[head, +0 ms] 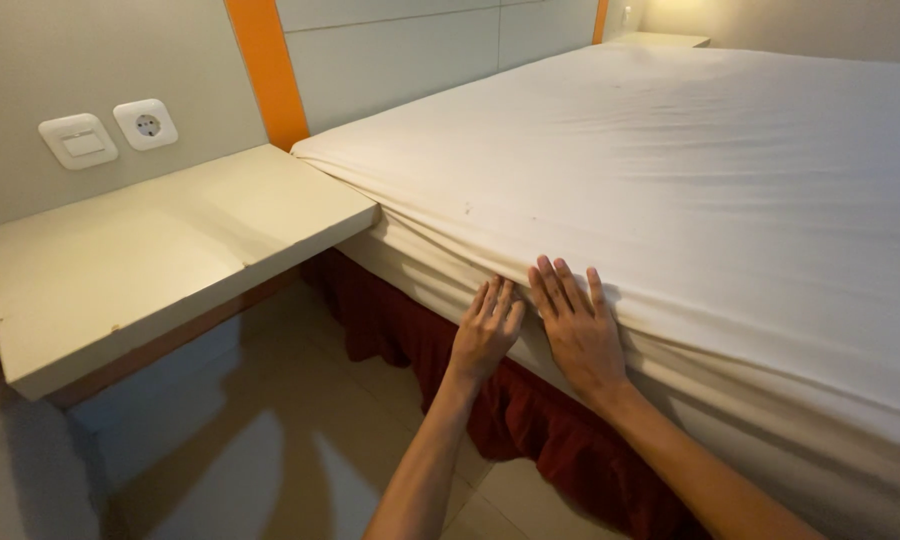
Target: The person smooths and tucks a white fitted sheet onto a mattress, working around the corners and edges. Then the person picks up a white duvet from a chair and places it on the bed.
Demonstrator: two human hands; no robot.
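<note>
Both bare forearms are entering from the lower edge, and the left hand [485, 335] and right hand [577, 325] are lying side by side against the side of the bed. All fingers [560, 285] are extended and released, grasping nothing; the palms are pressing flat on the white fitted cotton sheet [670, 180], apparently to hold the fabric taut where it is folding over the mattress edge. Right fingertips are reaching the upper edge of the mattress, while left fingertips are stopping just short of it. The sheet is spreading away beyond the fingertips across the whole mattress top, with light creases running out from the near corner. Directly below the wrists, a dark red pleated fabric bed skirt [530, 420] is hanging down to the pale tiled floor [300, 450]. Well to the left of the left fingers, a cream wall-mounted rectangular bedside shelf [160, 250] is butting against the mattress corner. Above that shelf, a white wall switch [78, 141] and a white round socket [145, 124] are sitting side by side.
</note>
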